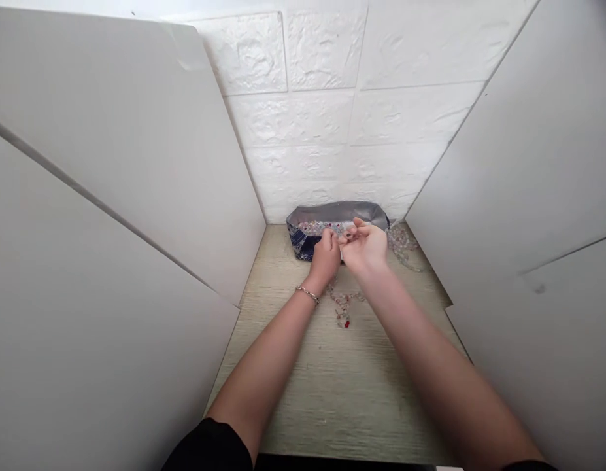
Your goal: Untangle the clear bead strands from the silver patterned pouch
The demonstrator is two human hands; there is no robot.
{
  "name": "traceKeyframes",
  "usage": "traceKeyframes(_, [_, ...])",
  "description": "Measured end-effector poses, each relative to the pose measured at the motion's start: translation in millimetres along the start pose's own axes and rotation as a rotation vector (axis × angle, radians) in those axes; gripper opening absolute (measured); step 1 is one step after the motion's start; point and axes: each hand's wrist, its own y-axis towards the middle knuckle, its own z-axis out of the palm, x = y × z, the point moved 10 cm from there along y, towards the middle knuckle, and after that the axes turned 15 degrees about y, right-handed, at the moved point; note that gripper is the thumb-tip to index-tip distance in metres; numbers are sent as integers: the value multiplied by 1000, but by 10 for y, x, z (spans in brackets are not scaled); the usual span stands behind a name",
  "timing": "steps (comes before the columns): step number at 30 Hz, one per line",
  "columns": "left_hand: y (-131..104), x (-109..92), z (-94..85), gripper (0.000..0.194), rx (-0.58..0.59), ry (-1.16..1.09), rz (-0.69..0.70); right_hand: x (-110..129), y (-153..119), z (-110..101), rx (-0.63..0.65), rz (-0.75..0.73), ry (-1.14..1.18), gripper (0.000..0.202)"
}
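My left hand (326,254), with a chain bracelet (307,296) at the wrist, is closed in a pinch. A string of beads (342,302), pink and clear with a red end, trails from under it onto the table. Right beside it my right hand (366,250) is turned palm up, its fingers curled in towards the left fingertips. Small dark specks show at those fingers, too small to name for sure. Both hands are at the front edge of a dark blue patterned pouch (303,247) with a silver lining, which holds many loose beads (315,227).
More strung clear and pink beads (403,245) lie right of the pouch. Behind stands a white brick-patterned wall (317,124). Tall white panels flank the pale wooden tabletop (327,386) on the left (111,163) and right (523,176).
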Motion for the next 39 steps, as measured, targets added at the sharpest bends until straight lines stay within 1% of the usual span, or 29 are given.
traceKeyframes(1, [20, 16, -15, 18, -19, -4, 8, 11, 90, -123, -105, 57, 71, 17])
traceKeyframes(3, [63, 64, -41, 20, -61, -14, 4, 35, 199, -282, -219, 97, 146, 21])
traceKeyframes(6, [111, 150, -18, 21, -66, -64, -42, -23, 281, -384, -254, 119, 147, 24])
traceKeyframes(8, [125, 172, -9, 21, -67, -90, -56, -109, 320, -407, -242, 141, 150, 22])
traceKeyframes(10, [127, 179, -3, 21, -61, -108, -63, -172, 370, -399, -191, 149, 142, 19])
traceKeyframes(12, [125, 184, 1, 20, -53, -121, -70, -215, 418, -348, -80, 162, 97, 18])
traceKeyframes(15, [122, 186, 10, 20, -37, -127, -73, -299, 430, -271, 97, 221, 17, 14])
traceKeyframes(17, [120, 193, 11, 21, -34, -121, -76, -343, 418, -250, 166, 248, -17, 9])
traceKeyframes(20, [118, 204, 3, 21, -44, -119, -73, -353, 418, -218, 219, 241, -45, 12])
traceKeyframes(23, [115, 216, -2, 22, -50, -127, -72, -295, 445, -191, 228, 187, -33, 15])
traceKeyframes(27, [114, 228, -24, 22, -66, -146, -80, -240, 468, -212, 204, 127, 18, 19])
traceKeyframes(34, [108, 190, -24, 21, -41, -176, -55, -356, 510, -343, 115, 113, 99, 22])
traceKeyframes(39, [64, 190, -42, 22, -45, -183, -52, -369, 555, -352, 90, 89, 55, 22])
